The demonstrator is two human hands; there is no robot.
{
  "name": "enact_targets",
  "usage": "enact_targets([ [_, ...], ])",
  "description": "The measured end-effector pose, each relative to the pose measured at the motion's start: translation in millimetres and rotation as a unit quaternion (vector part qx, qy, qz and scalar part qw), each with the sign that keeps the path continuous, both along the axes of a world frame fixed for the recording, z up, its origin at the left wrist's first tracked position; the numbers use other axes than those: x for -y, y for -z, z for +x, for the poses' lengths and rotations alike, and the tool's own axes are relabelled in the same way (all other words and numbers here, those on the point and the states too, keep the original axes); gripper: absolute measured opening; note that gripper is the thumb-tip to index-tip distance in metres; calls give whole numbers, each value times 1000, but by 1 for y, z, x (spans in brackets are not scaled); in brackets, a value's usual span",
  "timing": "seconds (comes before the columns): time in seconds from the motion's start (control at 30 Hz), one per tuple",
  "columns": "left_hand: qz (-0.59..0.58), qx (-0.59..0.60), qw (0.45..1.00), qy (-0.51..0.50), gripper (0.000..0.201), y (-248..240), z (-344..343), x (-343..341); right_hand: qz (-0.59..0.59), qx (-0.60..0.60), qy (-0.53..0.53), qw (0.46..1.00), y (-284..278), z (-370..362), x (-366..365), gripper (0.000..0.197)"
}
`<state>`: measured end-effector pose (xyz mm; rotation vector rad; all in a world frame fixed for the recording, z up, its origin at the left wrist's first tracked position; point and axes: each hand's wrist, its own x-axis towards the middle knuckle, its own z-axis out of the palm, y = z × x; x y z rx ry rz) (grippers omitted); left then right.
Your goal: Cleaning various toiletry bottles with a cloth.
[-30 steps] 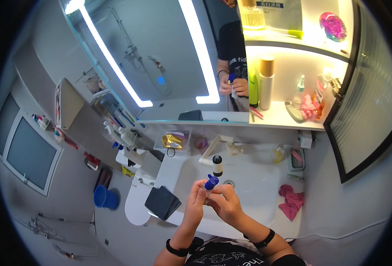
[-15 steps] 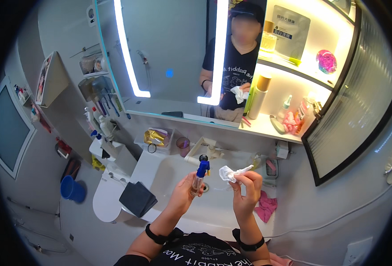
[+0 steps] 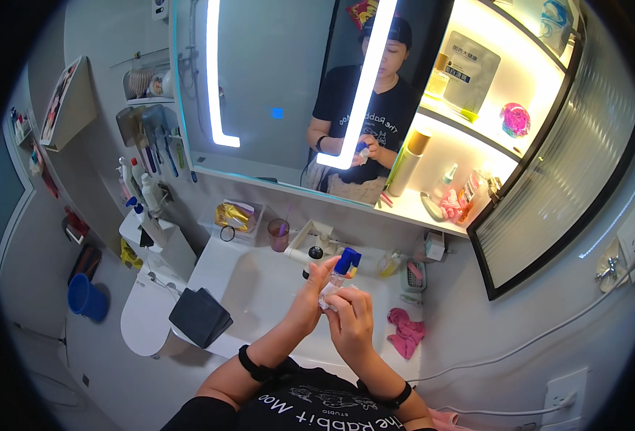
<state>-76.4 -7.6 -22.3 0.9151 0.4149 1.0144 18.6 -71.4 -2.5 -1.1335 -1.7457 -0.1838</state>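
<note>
Over the white sink (image 3: pixel 249 287), my left hand (image 3: pixel 311 293) is wrapped around a small clear bottle with a blue spray top (image 3: pixel 346 261), held tilted with the top away from me. My right hand (image 3: pixel 352 317) pinches a crumpled white tissue (image 3: pixel 324 302) and presses it against the lower part of the bottle. The fingers of both hands hide much of the bottle's body and most of the tissue. Just beyond the hands is the beige faucet (image 3: pixel 299 256), with a black round-topped item (image 3: pixel 315 253) in front of it.
Left of the basin lie dark folded cloths (image 3: pixel 201 318). A purple cup (image 3: pixel 278 234) and a clear box (image 3: pixel 242 218) stand behind it. At right are a pink cloth (image 3: pixel 406 332) and a soap dish (image 3: pixel 413 276). An open cabinet door (image 3: pixel 554 194) juts out on the right.
My right hand has brought the tissue left and down onto the bottle; before, they were apart. The bottle has shifted slightly right and tilted more. The whole view has turned a little.
</note>
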Motion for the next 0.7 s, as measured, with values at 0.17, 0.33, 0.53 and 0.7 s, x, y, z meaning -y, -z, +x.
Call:
enact_targets([
  [0.17,-10,-61,995,80,55,9,-9,9,7,-54,69,996,-5,5,-22,27],
  [0.33,-104,-22,994,1,48,6,-14,18,11,-17,55,998,-1,-8,-27,30],
  [0.53,-47,-28,997,-58,48,11,-34,12,-30,-6,-24,999,31,-34,1,33],
  [0.7,-76,-85,993,-13,46,4,-39,20,-36,12,-10,999,32,-23,4,33],
])
